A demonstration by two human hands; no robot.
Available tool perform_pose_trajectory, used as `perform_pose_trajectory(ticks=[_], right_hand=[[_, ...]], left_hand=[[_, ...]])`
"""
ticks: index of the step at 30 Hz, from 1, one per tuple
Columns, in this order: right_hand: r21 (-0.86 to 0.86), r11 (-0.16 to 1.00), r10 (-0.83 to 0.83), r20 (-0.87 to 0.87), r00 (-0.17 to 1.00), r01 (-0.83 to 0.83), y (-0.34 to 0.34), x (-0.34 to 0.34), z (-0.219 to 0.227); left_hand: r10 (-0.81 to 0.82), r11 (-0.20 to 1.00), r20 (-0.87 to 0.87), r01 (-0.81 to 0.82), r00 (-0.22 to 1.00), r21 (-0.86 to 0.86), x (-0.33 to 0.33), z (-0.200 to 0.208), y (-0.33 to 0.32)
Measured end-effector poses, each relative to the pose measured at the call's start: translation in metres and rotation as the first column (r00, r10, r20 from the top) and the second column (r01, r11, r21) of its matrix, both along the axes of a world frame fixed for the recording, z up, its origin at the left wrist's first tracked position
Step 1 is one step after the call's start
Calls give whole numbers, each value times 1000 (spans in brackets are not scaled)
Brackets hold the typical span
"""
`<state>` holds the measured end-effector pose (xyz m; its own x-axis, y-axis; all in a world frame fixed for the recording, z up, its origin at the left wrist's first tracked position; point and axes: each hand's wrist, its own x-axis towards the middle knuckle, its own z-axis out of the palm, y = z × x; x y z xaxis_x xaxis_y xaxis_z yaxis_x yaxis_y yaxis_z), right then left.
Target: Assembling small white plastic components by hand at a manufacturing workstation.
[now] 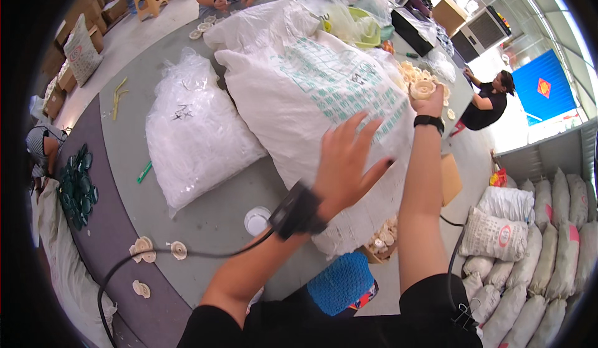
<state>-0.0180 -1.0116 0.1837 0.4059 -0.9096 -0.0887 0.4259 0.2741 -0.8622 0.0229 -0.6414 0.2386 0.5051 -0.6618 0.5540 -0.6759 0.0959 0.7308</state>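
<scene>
My left hand (346, 164) is spread, with nothing in it, over a large white woven sack (268, 92) with green print. A black device is strapped to that wrist. My right hand (430, 103), a dark band at its wrist, reaches to the sack's far right side. Its fingers are around a round cream-coloured plastic part (423, 89) with a ringed centre. Just beyond lies a heap of similar cream parts (411, 72). Left of the sack sits a clear bag of thin plastic film (199, 136).
Loose cream parts (144, 249) and a white round cup (256, 221) lie on the grey table (128, 167). A box of parts (383, 239) and a blue knitted cover (339, 282) are close to my body. Stacked sacks (529, 248) stand at right. Other people work around the table.
</scene>
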Motion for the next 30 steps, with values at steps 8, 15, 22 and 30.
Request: perform_pose_trajectory(ticks=[8, 15, 22, 30], right_hand=[[51, 988, -139, -112, 984, 145, -33, 52, -35], [-62, 998, 18, 34, 999, -16, 32, -24, 1], [-423, 905, -39, -210, 977, -55, 246, -55, 39], [-291, 45, 601, -756, 259, -956, 593, -5, -60]], left_hand=[[269, 953, -418, -178, 868, 244, 2, -87, 218], [488, 864, -557, -283, 672, 416, -11, -140, 333], [860, 345, 128, -749, 493, 565, -6, -174, 401], [884, -263, 444, -627, 148, 733, 4, -214, 521]])
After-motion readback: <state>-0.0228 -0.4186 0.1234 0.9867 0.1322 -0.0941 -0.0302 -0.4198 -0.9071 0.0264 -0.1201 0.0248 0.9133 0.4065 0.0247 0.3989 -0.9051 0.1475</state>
